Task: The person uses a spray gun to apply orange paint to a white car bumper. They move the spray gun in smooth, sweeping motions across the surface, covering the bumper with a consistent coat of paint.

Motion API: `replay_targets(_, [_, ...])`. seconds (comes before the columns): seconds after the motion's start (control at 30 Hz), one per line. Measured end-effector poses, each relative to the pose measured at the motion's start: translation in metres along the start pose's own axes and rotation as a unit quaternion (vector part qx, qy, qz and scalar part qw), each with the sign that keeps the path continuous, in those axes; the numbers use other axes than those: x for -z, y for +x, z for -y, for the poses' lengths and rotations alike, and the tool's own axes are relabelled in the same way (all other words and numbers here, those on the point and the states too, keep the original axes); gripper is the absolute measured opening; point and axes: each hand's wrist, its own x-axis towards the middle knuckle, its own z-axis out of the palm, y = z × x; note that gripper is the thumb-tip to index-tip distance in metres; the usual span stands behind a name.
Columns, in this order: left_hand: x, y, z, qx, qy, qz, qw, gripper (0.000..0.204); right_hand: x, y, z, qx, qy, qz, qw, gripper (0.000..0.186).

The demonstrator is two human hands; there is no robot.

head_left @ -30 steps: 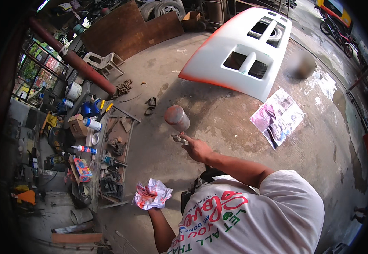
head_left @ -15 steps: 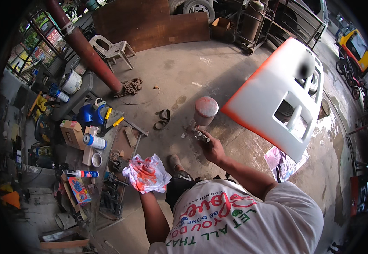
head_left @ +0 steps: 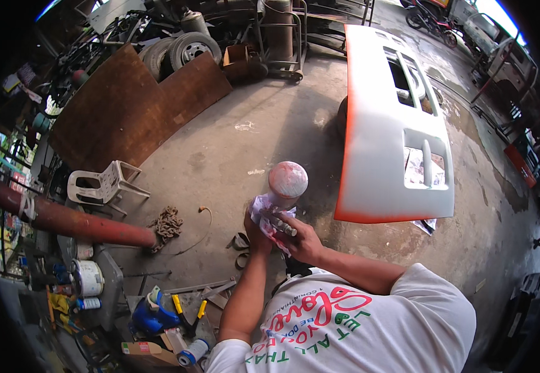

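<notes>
Concrete floor [head_left: 220, 149], spray gun [head_left: 287, 228] in right grip [head_left: 308, 241]

The white shirt [head_left: 422, 311] carries red, green and blue letters [head_left: 321, 304]. The can's label [head_left: 192, 354] is too small to read.

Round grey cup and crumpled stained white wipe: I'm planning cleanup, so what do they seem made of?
Round grey cup: perhaps dull metal, given greyish patches between reddish smears; plastic is possible. Stained white wipe: probably matte cloth, given its soft folds.
</notes>
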Motion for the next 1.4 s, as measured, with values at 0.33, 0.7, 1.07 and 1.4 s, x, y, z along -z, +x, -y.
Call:
replay_targets(0.33, [0.018,0.321,-0.033,0.037,0.104,0.122,0.986,0.026,-0.005,0.264,-0.082,-0.142,0.014,0.028,0.989,0.06])
replay_targets(0.7, [-0.034,0.588,-0.009,0.115,0.568,0.266,0.77,0.016,0.047,0.502,-0.238,-0.231,-0.029,-0.326,0.916,0.054])
replay_targets(1.07, [-0.198,0.825,0.082,0.384,0.344,0.58,0.631,0.024,0.143,0.726,-0.344,-0.247,-0.079,-0.657,0.707,0.051])
replay_targets(1.4, [-0.318,0.986,0.197,0.4,0.397,0.707,0.427,0.023,0.236,0.813,-0.471,-0.28,-0.124,-0.781,0.544,0.052])
